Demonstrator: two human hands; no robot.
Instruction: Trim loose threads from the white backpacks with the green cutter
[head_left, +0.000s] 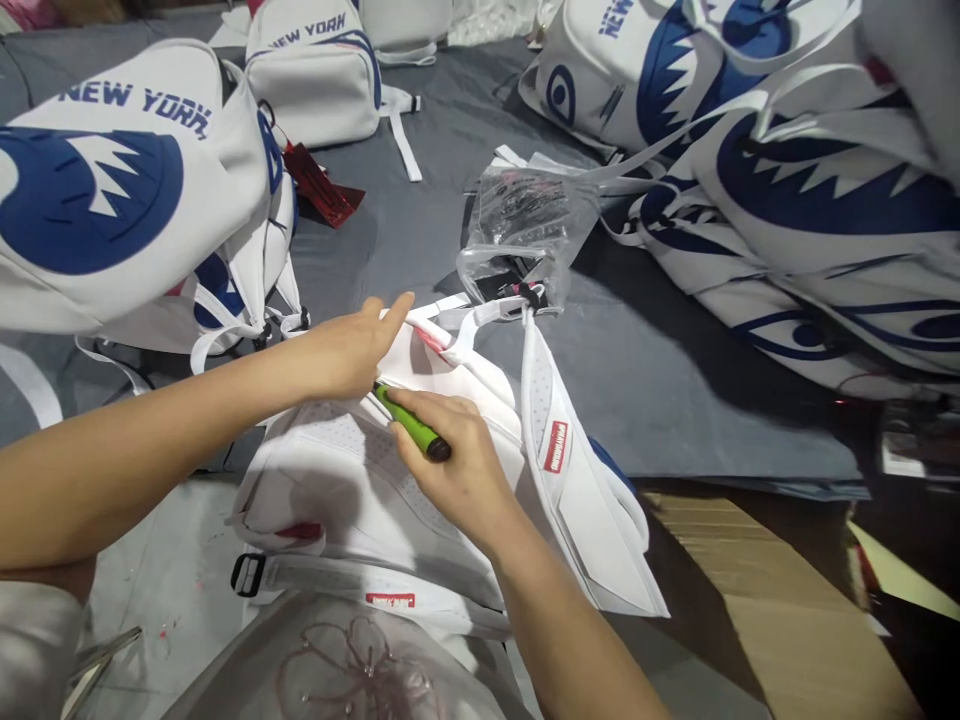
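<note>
Head view: a white backpack point(337, 480) lies at near centre, back panel upward, its far part at the near edge of the grey-covered desk point(431, 125). Right hand point(461, 455) is wrapped around a green tool point(416, 425) with a black end; the tip points far-left, at the backpack's upper part. Left hand point(356, 350) rests at the same part, just beyond the tip, with some fingers extended; cannot tell whether it pinches the fabric. One shoulder strap point(577, 500) with a red label hangs to the right; another, with a black buckle point(247, 575), lies along the near side.

Surroundings: clear plastic bag point(525, 205) just beyond the backpack. Left, a lettered backpack point(217, 185) with blue print; farther, a smaller bag point(315, 95), with a red tag point(322, 190) nearby. Right, piled printed backpacks point(832, 210). Near right, cardboard point(757, 590).
</note>
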